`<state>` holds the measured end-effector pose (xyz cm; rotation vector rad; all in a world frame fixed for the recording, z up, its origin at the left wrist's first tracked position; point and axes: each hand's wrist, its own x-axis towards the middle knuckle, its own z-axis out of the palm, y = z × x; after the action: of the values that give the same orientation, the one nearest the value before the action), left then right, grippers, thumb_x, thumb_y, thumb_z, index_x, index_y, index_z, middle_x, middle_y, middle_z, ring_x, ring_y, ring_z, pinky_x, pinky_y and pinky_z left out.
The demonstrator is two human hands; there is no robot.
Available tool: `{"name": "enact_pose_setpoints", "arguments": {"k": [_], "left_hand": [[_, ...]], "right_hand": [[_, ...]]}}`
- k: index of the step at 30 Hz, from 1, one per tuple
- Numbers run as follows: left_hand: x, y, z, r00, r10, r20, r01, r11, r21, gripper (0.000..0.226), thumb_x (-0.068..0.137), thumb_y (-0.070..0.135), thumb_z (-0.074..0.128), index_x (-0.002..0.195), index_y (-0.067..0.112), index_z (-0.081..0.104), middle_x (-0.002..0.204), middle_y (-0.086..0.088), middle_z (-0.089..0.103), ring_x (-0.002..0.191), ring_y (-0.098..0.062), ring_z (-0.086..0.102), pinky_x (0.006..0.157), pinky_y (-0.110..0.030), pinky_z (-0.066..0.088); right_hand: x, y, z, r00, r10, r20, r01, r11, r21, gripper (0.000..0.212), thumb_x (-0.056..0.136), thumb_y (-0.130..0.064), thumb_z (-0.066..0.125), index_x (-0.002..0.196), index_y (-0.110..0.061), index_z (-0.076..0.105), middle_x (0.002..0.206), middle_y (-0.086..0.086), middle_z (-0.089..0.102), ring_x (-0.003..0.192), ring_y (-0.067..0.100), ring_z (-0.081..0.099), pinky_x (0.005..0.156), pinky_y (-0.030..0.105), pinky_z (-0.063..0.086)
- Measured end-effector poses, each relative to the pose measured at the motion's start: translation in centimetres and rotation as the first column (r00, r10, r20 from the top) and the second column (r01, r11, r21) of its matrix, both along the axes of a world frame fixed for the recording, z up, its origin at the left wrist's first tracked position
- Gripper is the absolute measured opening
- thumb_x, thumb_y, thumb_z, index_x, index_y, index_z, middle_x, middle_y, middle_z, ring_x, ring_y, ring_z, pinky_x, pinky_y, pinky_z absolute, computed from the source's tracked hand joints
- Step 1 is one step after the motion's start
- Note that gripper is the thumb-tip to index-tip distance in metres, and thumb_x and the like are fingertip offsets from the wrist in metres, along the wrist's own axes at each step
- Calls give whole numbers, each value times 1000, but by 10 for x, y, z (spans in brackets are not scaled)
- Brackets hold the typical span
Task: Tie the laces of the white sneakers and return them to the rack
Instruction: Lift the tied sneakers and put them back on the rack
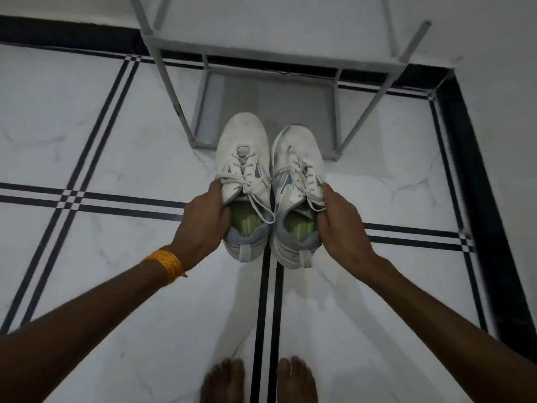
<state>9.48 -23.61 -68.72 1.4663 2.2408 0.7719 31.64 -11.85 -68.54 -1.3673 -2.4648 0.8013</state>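
Observation:
Two white sneakers with grey heels and green insoles are held side by side above the floor, toes pointing at the rack. My left hand (203, 219) grips the left sneaker (242, 138) at its outer collar, fingers inside the opening. My right hand (338, 225) grips the right sneaker (299, 149) the same way. Their white laces lie looped across the tongues; whether they are knotted I cannot tell. The grey metal shoe rack (263, 61) stands just beyond the toes, and its low grey shelf (279, 103) is bare.
White marble floor with black double lines (72, 197) spreads all around. A black skirting band (476, 135) borders the wall at right and behind the rack. My bare feet (255, 382) stand at the bottom edge. An orange thread band wraps my left wrist.

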Motion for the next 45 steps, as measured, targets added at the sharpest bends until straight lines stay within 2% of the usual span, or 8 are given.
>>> {"name": "enact_pose_setpoints", "arguments": {"k": [3,10,17,22,25,33,40,45], "left_hand": [[-1,10,73,1000,10,-16,-11,999,-37,42,97,15,47,137,6,39,114,-18,68,94,-39,65,80,-40,48],[-18,55,240,1000,-5,15,6,997,-71,44,96,14,47,139,9,39,113,-17,68,94,-36,66,80,-35,49],[-47,133,324,999,33,11,-32,995,-93,40,96,15,46,136,11,44,107,-17,71,92,-37,67,83,-42,53],[-102,206,308,998,4,55,2,994,-106,41,97,18,44,137,10,39,108,-19,70,93,-38,68,85,-44,56],[-126,246,281,998,-11,54,19,987,-158,40,97,16,45,136,7,41,108,-21,70,92,-42,67,83,-45,53],[-163,328,200,996,28,86,-13,984,-175,35,96,13,45,130,4,45,110,-23,68,95,-44,65,84,-48,53],[-168,361,156,997,66,41,-56,979,-198,40,97,17,44,135,5,42,116,-26,66,100,-47,63,89,-52,52],[-170,363,178,999,-22,-34,8,930,-369,54,89,30,58,135,8,40,118,-21,65,100,-43,64,85,-49,54]], "right_hand": [[-6,0,71,999,-47,12,47,999,-18,51,95,-7,40,145,-4,34,124,19,58,110,35,57,94,48,47],[-21,37,236,992,-123,1,123,991,-44,49,98,-6,41,146,-6,33,126,17,58,111,31,58,94,38,47],[-57,118,325,992,-124,-3,124,991,-48,51,98,-6,42,148,-6,32,135,18,55,119,30,57,101,40,48],[-104,185,315,990,-138,-1,138,989,-62,52,98,-3,41,148,-3,31,125,20,57,110,31,59,92,36,49],[-131,222,283,985,-173,18,174,983,-56,50,97,-4,42,146,-7,35,121,18,60,108,31,61,93,45,53],[-179,311,210,979,-187,78,193,978,-75,44,94,-5,47,138,-5,44,120,18,64,106,33,63,91,48,54],[-180,337,161,987,-136,81,146,981,-128,51,94,-5,48,144,-4,37,126,20,59,110,34,60,95,47,52],[-173,345,183,989,6,147,49,929,-366,61,97,-21,50,152,-13,25,134,20,51,116,34,57,97,44,49]]}}
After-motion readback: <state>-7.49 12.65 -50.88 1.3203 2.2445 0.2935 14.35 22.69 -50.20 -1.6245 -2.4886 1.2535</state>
